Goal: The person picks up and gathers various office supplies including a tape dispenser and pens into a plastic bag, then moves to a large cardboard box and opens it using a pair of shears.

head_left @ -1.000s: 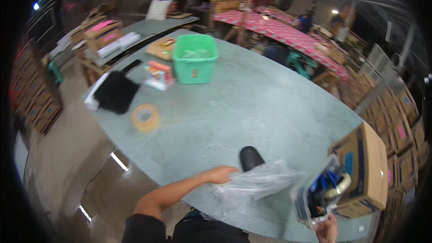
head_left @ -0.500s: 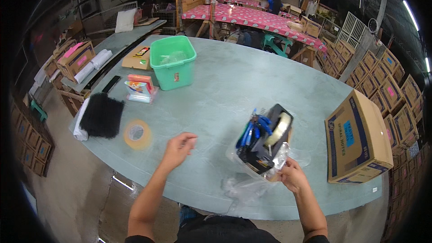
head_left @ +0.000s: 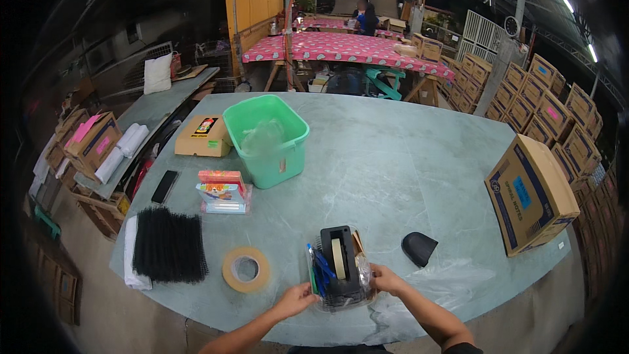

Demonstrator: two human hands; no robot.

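Observation:
A clear plastic container (head_left: 350, 302) rests near the front edge of the table, in front of me. Inside stands a black tape dispenser (head_left: 329, 235) with a pale tape roll (head_left: 339, 259), with blue-handled tools (head_left: 321, 269) along its left side. My left hand (head_left: 298, 300) pinches the container's near left edge. On the opposite side, my right hand (head_left: 385, 278) grips the rim, beside crinkled clear wrap (head_left: 363, 267). A black rounded piece (head_left: 419, 249) lies to the right of the container. Thin clear plastic film (head_left: 426, 295) spreads beside my right forearm.
A wide tape roll (head_left: 228, 271), black mesh bundle (head_left: 169, 246), phone (head_left: 164, 187), small packaged boxes (head_left: 221, 193), green bin (head_left: 275, 167) and flat carton (head_left: 190, 146) occupy the left. A large carton (head_left: 531, 196) stands right. Stacked cartons (head_left: 557, 111) lie beyond.
The container has come left and nearer, and now sits more upright. My left hand has reached its left side. The black rounded piece shows on the table to the right. The view has shifted.

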